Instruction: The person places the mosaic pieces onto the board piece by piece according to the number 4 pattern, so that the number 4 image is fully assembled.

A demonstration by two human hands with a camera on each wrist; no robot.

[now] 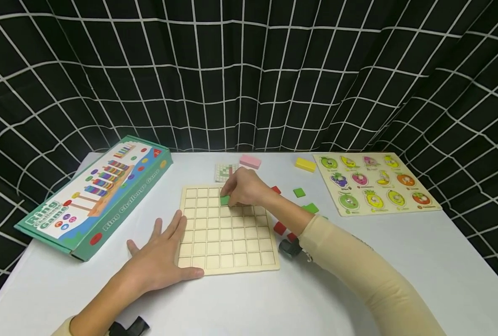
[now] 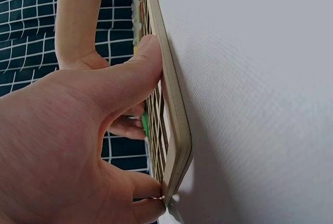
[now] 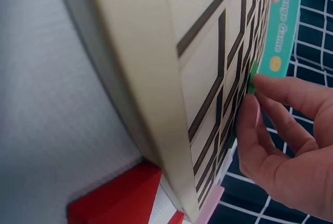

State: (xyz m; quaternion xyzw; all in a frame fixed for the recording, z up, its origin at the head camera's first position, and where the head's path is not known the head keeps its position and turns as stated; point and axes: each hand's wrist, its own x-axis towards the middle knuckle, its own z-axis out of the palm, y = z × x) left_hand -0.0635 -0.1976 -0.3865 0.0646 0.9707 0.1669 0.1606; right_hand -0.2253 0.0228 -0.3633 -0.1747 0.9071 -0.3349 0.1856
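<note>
I see my right hand (image 1: 244, 186) just above the frame's centre, its grip pinching a green tile (image 1: 224, 200) on the wooden grid board (image 1: 228, 249). My left hand (image 1: 161, 259), lower left of centre, lies flat with a wide grip, touching the board's edge. At left on the tabletop (image 1: 400, 261), a box (image 1: 98, 196) reads "Ring Challenge Game".
</note>
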